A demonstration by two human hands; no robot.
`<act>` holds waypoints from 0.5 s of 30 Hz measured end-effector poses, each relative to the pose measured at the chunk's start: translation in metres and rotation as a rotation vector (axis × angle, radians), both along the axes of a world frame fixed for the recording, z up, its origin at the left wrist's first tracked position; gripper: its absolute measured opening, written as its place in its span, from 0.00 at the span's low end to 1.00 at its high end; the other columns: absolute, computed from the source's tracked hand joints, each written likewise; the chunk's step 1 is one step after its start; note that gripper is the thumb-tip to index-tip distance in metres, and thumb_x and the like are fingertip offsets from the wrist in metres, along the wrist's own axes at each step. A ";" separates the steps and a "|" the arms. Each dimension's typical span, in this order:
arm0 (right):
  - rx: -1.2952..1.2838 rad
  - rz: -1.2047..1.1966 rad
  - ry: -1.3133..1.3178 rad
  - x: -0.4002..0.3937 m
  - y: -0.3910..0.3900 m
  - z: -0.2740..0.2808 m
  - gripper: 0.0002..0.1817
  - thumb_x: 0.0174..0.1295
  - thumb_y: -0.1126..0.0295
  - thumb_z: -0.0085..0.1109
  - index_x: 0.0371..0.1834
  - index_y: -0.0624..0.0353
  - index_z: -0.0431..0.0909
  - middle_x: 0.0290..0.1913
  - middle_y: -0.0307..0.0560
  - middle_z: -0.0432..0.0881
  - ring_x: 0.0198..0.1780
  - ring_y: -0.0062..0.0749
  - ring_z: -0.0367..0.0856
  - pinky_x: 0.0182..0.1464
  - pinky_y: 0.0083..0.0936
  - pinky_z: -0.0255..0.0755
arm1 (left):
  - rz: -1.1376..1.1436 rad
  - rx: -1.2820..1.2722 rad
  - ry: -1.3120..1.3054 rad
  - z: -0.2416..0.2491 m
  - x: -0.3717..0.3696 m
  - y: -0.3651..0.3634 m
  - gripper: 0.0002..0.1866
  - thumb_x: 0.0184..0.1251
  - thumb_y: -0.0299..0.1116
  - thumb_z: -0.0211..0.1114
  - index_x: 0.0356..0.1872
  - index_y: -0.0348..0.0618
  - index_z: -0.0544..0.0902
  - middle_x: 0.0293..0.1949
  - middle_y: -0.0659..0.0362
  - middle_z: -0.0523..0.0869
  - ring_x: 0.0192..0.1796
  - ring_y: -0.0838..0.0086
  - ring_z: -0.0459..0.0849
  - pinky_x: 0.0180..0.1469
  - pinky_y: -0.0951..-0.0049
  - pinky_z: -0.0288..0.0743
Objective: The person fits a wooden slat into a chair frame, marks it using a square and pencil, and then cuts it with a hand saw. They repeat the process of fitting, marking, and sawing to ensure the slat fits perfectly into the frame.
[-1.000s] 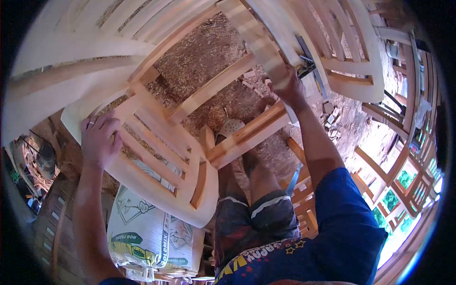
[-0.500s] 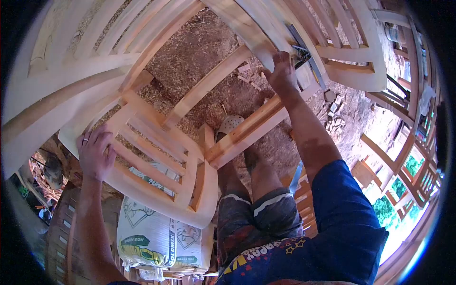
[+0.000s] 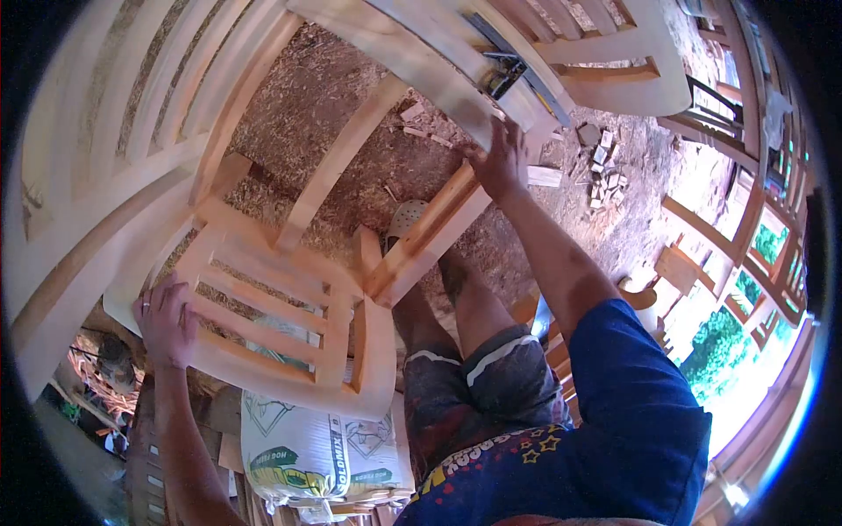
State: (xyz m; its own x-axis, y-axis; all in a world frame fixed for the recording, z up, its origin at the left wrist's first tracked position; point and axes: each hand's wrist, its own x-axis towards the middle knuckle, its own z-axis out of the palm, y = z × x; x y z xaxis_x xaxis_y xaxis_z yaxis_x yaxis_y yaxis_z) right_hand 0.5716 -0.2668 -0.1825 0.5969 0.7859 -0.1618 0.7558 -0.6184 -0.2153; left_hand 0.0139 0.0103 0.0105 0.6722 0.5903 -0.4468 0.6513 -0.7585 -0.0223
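Risk of tipping: pale unfinished wooden chair frame [image 3: 289,289] held aloft, left hand [image 3: 164,323] clasping its curved backrest, right hand [image 3: 497,162] gripping a leg; could twist loose toward bare shins [image 3: 456,289].

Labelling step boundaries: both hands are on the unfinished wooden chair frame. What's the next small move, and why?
Probably a small turn or tilt of the pale unfinished wooden chair frame. The left hand has a grip on its curved slatted back, the right hand holds a leg rail, and the frame is tipped above the sawdust floor.
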 end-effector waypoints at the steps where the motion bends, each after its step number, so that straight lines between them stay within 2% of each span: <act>1: -0.042 -0.072 0.017 0.003 -0.020 0.001 0.43 0.55 0.58 0.80 0.74 0.56 0.69 0.67 0.58 0.70 0.71 0.61 0.69 0.72 0.56 0.69 | 0.002 0.001 0.005 0.000 0.001 -0.001 0.20 0.61 0.34 0.67 0.56 0.49 0.84 0.69 0.59 0.82 0.68 0.58 0.78 0.73 0.51 0.62; 3: -0.061 -0.175 0.104 0.014 -0.047 0.003 0.45 0.57 0.54 0.80 0.75 0.57 0.67 0.67 0.59 0.69 0.72 0.63 0.68 0.72 0.54 0.70 | 0.001 0.005 0.022 0.002 0.003 -0.001 0.20 0.61 0.35 0.66 0.57 0.49 0.84 0.69 0.59 0.82 0.68 0.58 0.78 0.73 0.52 0.63; 5: -0.032 -0.172 0.179 0.023 -0.058 -0.004 0.46 0.56 0.54 0.81 0.76 0.57 0.67 0.67 0.61 0.68 0.72 0.64 0.68 0.72 0.54 0.70 | 0.031 -0.014 0.052 0.000 0.002 -0.001 0.21 0.62 0.36 0.66 0.57 0.48 0.84 0.69 0.59 0.81 0.71 0.58 0.77 0.74 0.50 0.62; 7: 0.043 -0.151 0.155 0.032 -0.054 -0.005 0.48 0.55 0.52 0.81 0.77 0.55 0.67 0.67 0.62 0.68 0.72 0.65 0.68 0.72 0.54 0.71 | 0.033 -0.023 0.077 -0.003 -0.002 -0.001 0.21 0.62 0.36 0.65 0.57 0.48 0.83 0.70 0.59 0.81 0.73 0.58 0.75 0.74 0.48 0.60; 10: 0.011 -0.241 0.263 0.039 -0.046 -0.001 0.49 0.53 0.51 0.83 0.77 0.53 0.68 0.66 0.62 0.68 0.72 0.66 0.67 0.73 0.55 0.70 | 0.033 -0.014 0.132 -0.010 -0.007 -0.001 0.22 0.62 0.37 0.65 0.58 0.49 0.83 0.71 0.59 0.80 0.77 0.57 0.73 0.75 0.44 0.58; 11: 0.080 -0.259 0.292 0.041 -0.047 0.001 0.49 0.49 0.54 0.85 0.75 0.52 0.70 0.67 0.63 0.69 0.73 0.65 0.67 0.73 0.55 0.70 | 0.063 -0.009 0.173 -0.012 -0.008 -0.003 0.22 0.62 0.36 0.65 0.59 0.49 0.83 0.71 0.59 0.79 0.77 0.57 0.72 0.76 0.43 0.58; 14: 0.188 -0.199 0.335 0.048 -0.062 -0.006 0.48 0.46 0.58 0.85 0.74 0.52 0.72 0.68 0.61 0.69 0.71 0.64 0.69 0.73 0.53 0.71 | 0.097 -0.031 0.266 -0.004 0.015 0.002 0.22 0.61 0.36 0.66 0.58 0.50 0.82 0.71 0.57 0.78 0.77 0.57 0.73 0.74 0.44 0.60; 15: 0.160 -0.220 0.350 0.049 -0.061 -0.007 0.47 0.45 0.61 0.85 0.72 0.52 0.73 0.68 0.59 0.70 0.70 0.63 0.71 0.73 0.52 0.73 | 0.093 -0.048 0.268 -0.007 0.010 0.005 0.22 0.60 0.36 0.66 0.58 0.50 0.82 0.71 0.57 0.78 0.77 0.57 0.73 0.74 0.44 0.61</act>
